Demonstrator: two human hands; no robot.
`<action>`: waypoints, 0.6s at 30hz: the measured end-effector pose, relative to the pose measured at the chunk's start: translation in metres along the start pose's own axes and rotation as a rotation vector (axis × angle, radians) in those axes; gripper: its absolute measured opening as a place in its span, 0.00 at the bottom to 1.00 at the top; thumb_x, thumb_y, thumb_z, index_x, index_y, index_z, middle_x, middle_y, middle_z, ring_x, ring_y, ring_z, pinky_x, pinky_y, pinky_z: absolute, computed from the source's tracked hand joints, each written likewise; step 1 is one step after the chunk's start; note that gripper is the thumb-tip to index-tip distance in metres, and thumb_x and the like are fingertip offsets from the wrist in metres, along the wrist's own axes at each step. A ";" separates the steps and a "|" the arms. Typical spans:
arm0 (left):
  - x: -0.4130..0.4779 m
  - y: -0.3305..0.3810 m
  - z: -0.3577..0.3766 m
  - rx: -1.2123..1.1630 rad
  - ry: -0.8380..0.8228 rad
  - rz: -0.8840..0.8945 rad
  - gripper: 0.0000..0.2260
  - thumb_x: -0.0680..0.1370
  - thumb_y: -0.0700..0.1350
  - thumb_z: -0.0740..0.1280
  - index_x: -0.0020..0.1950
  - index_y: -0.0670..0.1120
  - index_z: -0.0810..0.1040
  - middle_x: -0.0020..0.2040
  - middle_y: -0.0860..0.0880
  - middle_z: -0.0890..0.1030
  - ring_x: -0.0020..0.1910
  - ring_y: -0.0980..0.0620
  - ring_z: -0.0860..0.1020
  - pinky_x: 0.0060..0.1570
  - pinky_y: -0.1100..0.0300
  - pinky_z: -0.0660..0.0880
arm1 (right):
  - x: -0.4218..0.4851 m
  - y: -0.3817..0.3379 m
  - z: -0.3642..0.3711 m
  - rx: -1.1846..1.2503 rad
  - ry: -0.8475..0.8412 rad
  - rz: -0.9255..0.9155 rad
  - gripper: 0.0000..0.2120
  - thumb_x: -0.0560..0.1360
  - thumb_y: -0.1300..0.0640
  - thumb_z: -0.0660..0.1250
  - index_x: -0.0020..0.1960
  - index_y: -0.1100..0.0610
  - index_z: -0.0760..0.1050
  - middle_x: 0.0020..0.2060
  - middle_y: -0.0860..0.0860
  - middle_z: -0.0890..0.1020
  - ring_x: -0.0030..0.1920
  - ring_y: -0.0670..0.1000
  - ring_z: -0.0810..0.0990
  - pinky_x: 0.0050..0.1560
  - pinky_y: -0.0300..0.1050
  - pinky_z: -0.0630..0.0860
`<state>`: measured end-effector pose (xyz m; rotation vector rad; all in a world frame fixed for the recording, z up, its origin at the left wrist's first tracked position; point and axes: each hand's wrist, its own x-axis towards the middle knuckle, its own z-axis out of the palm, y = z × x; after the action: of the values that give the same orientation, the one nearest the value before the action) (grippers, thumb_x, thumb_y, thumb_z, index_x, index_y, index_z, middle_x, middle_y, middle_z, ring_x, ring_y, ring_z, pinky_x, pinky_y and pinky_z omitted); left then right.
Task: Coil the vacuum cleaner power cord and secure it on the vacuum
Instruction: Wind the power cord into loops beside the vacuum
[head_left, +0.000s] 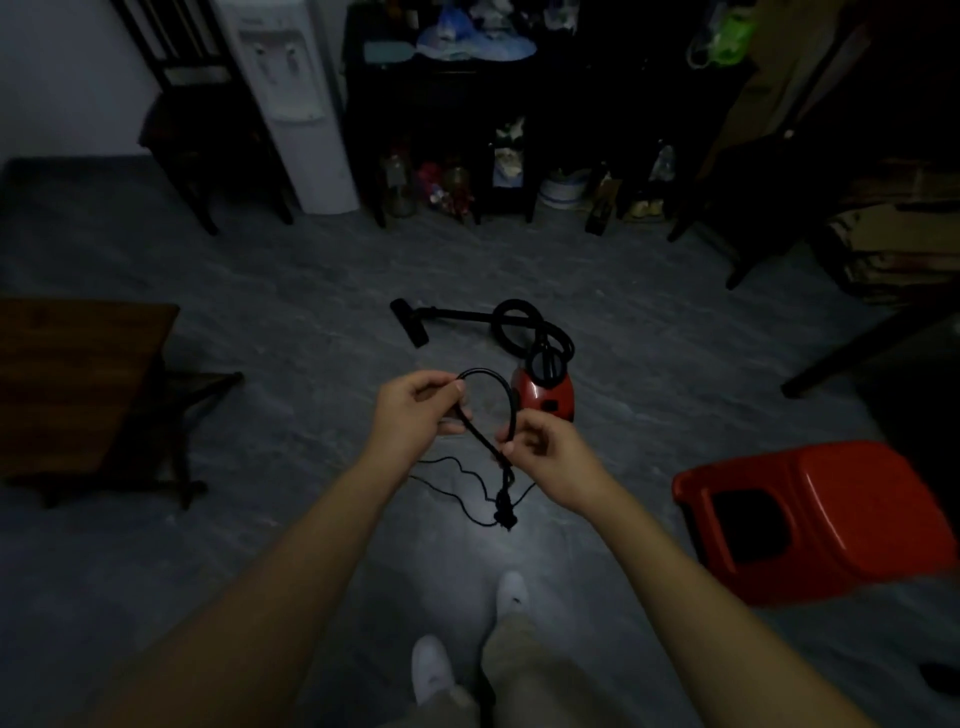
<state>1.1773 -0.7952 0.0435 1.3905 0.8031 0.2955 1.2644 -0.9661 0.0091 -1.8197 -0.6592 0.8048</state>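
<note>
The power cord (491, 410) hangs in a small loop between your two hands, above the floor (260, 291) and in front of the red vacuum cleaner (545, 397), which sits just beyond your right hand with its black hose (519, 322) curled behind it. Your left hand (415, 410) has its grip pinched on the top of the loop, thumb against fingers; your right hand (545, 457) has its grip closed on the strands lower down, where they gather. Below that a bunched, knotted-looking clump with the plug (504, 514) dangles, and a thin length of cord trails in waves across the floor toward your left. That slack is the risk: it could kink or twist as you draw it in, giving uneven coils. The loop is small and held only by fingertips, so a loosened pinch would likely let the turns spill. The dim light makes the strands hard to tell apart, so you might catch the wrong one
</note>
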 end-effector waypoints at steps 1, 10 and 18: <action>-0.005 0.000 0.001 -0.005 0.001 0.008 0.05 0.79 0.38 0.69 0.51 0.37 0.81 0.39 0.44 0.83 0.35 0.50 0.84 0.33 0.59 0.82 | -0.003 0.000 -0.004 -0.012 -0.016 -0.009 0.04 0.76 0.63 0.68 0.49 0.56 0.79 0.42 0.60 0.81 0.44 0.57 0.80 0.52 0.49 0.80; -0.031 -0.015 0.050 -0.033 0.095 0.023 0.05 0.78 0.38 0.69 0.51 0.39 0.82 0.41 0.41 0.83 0.37 0.50 0.84 0.31 0.59 0.80 | -0.006 0.033 -0.051 -0.108 -0.210 0.006 0.11 0.77 0.48 0.67 0.43 0.54 0.80 0.37 0.57 0.81 0.39 0.49 0.78 0.45 0.53 0.79; -0.038 -0.080 0.188 -0.017 0.241 -0.041 0.09 0.79 0.39 0.69 0.58 0.40 0.78 0.47 0.38 0.82 0.43 0.50 0.83 0.36 0.60 0.81 | -0.005 0.131 -0.161 -0.141 -0.244 0.039 0.12 0.77 0.47 0.67 0.37 0.50 0.79 0.34 0.54 0.80 0.38 0.51 0.78 0.43 0.56 0.78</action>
<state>1.2529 -0.9766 -0.0246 1.3361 1.0237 0.4423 1.3956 -1.1076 -0.0665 -1.8818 -0.8567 1.0396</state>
